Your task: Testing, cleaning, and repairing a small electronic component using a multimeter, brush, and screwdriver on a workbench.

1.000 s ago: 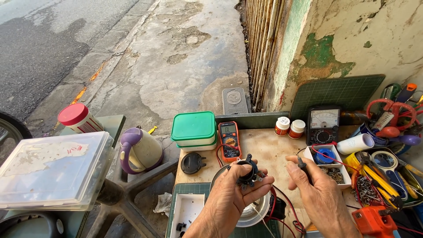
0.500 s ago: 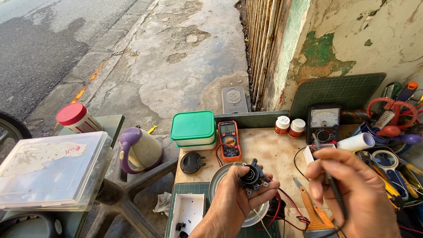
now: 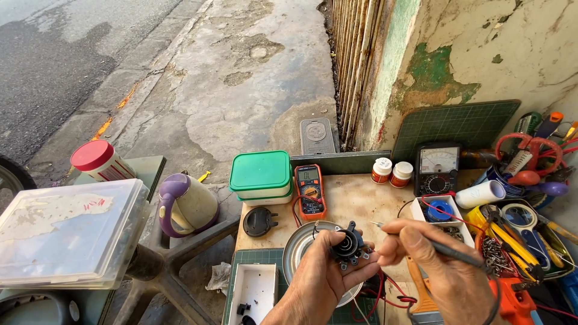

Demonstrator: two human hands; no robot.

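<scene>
Daylight is bright and even, soft rather than harsh, and seems to fall from above and about 10 o'clock, where the road [image 3: 54, 66] and pavement [image 3: 241, 78] look palest. Shadows are faint and short; the darkest patch lies under the purple kettle [image 3: 186, 204] at 8 o'clock. A mild sheen shows on the clear plastic box [image 3: 66, 235] at 9 o'clock. Focus is sharp across the desk [image 3: 355, 201]. Wide-angle bending curves the metal gate [image 3: 355, 66] and wall [image 3: 494, 54] toward 1 o'clock, stretching the frame edges
</scene>
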